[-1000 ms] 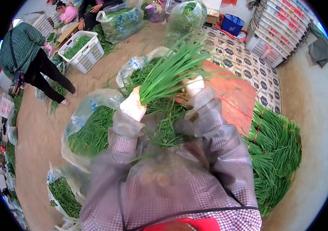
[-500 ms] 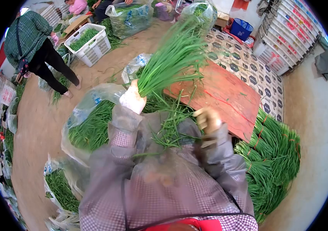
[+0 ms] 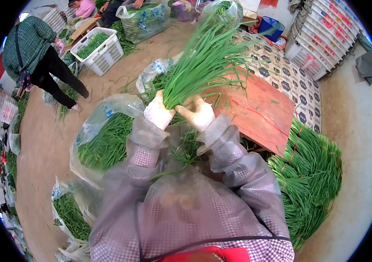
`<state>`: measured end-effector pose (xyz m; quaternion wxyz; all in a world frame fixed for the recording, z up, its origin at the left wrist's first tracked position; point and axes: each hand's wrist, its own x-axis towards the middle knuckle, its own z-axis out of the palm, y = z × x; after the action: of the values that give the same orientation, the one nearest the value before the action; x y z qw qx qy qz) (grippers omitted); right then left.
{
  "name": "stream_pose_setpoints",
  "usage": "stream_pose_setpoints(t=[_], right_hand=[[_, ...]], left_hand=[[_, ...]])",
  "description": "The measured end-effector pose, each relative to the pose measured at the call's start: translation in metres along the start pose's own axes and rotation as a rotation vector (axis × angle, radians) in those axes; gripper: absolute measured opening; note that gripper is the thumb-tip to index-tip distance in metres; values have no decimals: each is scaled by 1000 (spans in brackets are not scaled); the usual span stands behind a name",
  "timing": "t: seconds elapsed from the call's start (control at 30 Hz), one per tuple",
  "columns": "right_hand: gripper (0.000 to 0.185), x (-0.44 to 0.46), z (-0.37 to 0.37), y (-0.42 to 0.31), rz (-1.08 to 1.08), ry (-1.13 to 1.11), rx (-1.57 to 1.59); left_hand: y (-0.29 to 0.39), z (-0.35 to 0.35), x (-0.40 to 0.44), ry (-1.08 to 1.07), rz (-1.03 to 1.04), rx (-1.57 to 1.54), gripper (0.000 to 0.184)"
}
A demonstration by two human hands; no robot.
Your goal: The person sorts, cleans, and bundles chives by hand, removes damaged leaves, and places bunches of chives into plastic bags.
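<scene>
I can see blue printing on the clear plastic bags and red printing on the stacked white crates (image 3: 319, 41), but none of it is legible to me. I count at least five clear bags of greens: a large bag (image 3: 103, 144) beside my left arm, a lower bag (image 3: 73, 216) nearer my body, one behind my hands, and two farther across the floor (image 3: 37, 148). There is one white basket (image 3: 103, 59) filled with greens, one blue basket (image 3: 268, 24) by the wall, and one reddish desk (image 3: 260, 135) with one red string across it. The banded bundles (image 3: 310, 187) at my right overlap too much to count. Three other people are in view: a standing person (image 3: 28, 39) in green plaid and two seated, partly cut off.

My left hand (image 3: 159, 111) is clamped around the base of one loose bunch of long green stems (image 3: 199, 65), which fans up and away over the desk's left side. My right hand (image 3: 198, 112) is beside that base, thumb toward the stems; whether it grips any I cannot tell. Half a second ago it was lower, by the desk's near edge, apart from the bunch.
</scene>
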<state>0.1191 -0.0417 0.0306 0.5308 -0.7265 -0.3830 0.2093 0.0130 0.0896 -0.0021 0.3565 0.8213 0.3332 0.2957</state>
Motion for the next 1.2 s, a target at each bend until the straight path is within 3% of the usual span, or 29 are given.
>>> stream_pose_setpoints(t=[0.07, 0.13, 0.2, 0.27, 0.33, 0.4, 0.47, 0.5, 0.57, 0.6, 0.63, 0.67, 0.7, 0.77, 0.8, 0.83, 0.9, 0.97, 1.03, 1.13, 1.17, 1.2], right_hand=[[21, 0, -2, -8, 93, -116, 61], [20, -4, -4, -9, -47, -268, 296], [20, -18, -16, -18, -20, -716, 502], [28, -31, -41, -49, 132, -1211, 310], [42, -38, -34, -22, 95, -1210, 288], [57, -26, -38, -4, 115, -914, 15], [84, -11, -32, 29, 158, -666, 49], [79, -4, -23, 45, 157, -633, 234], [74, 3, -8, 47, 153, -589, 422], [75, 5, -3, 37, 63, -532, 655], [77, 7, 0, 30, -34, -469, 883], [77, 6, 3, 29, -39, -460, 881], [66, 3, 5, 29, 29, -370, 1073], [44, 5, 13, 36, 80, -103, 1333], [44, 6, 9, 37, 81, -94, 1334], [41, 7, 4, 38, 89, -32, 1415], [35, 11, -7, 37, 209, 118, 1559], [35, 16, -24, 33, 166, 88, 1585], [36, 18, -33, 29, 113, 69, 1634], [42, 25, -51, 24, 107, 11, 1583], [42, 26, -49, 22, 6, 152, 1527], [42, 28, -51, 23, 7, 151, 1530]], left_hand=[[3, 2, -1, 7, -4, 5, 61], [-4, 4, 1, 15, -6, 10, 59], [-23, 8, 3, -29, -36, -98, 59], [-33, 9, 4, -58, -58, -149, 61], [-39, 12, 4, -42, -13, -434, 63], [-35, 8, 3, -64, -47, -323, 66], [-33, 9, 0, -31, -2, -213, 65], [-8, 2, -3, -32, 1, -213, 65], [62, -20, -13, -141, -157, 202, 54], [62, -16, -16, -144, -151, 202, 54], [60, -10, -18, -65, 14, 249, 54], [56, -2, -18, 14, 179, 293, 53], [58, 0, -17, 74, 322, 410, 57], [62, 5, -20, -16, 324, 527, 58], [67, 5, -22, -102, 318, 649, 60], [64, 10, -23, 18, 472, 685, 42], [71, 12, -26, -17, 488, 740, 41], [78, 15, -28, -49, 498, 792, 40], [82, 15, -28, -180, 412, 753, 61], [91, 21, -25, -178, 393, 760, 60], [90, 22, -26, -179, 391, 762, 60], [87, 23, -27, -118, 456, 602, 58]])
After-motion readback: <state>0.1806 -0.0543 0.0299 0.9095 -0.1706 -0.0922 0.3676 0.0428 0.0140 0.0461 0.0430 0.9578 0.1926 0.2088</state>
